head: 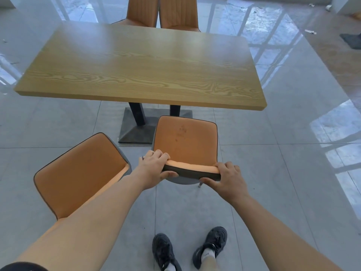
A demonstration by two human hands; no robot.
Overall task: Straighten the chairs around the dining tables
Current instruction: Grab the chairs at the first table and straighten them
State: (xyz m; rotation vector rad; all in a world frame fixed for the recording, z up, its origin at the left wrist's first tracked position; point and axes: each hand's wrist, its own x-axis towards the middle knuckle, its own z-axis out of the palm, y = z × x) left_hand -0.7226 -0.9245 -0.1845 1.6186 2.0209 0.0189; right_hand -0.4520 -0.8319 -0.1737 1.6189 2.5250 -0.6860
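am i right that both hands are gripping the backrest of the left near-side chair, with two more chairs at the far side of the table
Not quite. The head view shows the left hand and right hand gripping the backrest of the right near-side chair, not the left chair, which is untouched. The rest holds: two more chairs stand at the far side of the table.

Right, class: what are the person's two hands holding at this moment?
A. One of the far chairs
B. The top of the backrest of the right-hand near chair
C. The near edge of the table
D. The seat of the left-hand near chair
B: the left hand and right hand both grip the top of the backrest of the right-hand near chair, clear of the table.
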